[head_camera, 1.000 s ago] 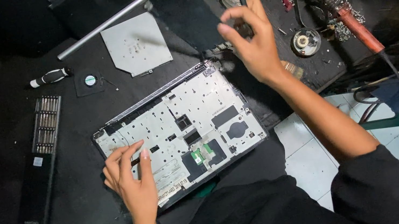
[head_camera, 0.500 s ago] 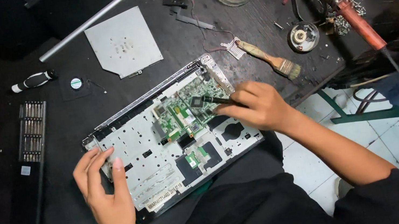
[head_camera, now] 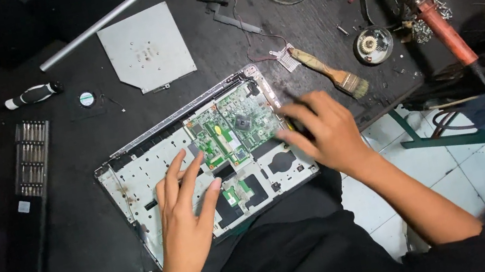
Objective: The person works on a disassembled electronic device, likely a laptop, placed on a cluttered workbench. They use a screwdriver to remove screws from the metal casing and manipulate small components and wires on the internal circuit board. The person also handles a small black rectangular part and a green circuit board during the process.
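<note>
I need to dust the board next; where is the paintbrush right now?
In the head view the paintbrush lies on the dark table right of the opened laptop, just beyond the right hand.

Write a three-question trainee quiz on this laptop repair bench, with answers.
1. True or false: the left hand lies flat on the opened laptop chassis.
2. Which tool lies beside the chassis, just beyond the right hand? A) paintbrush B) hammer C) scissors
3. What colour is the circuit board set in the chassis?

Key: 1 true. 2 A, the paintbrush. 3 green.
</note>
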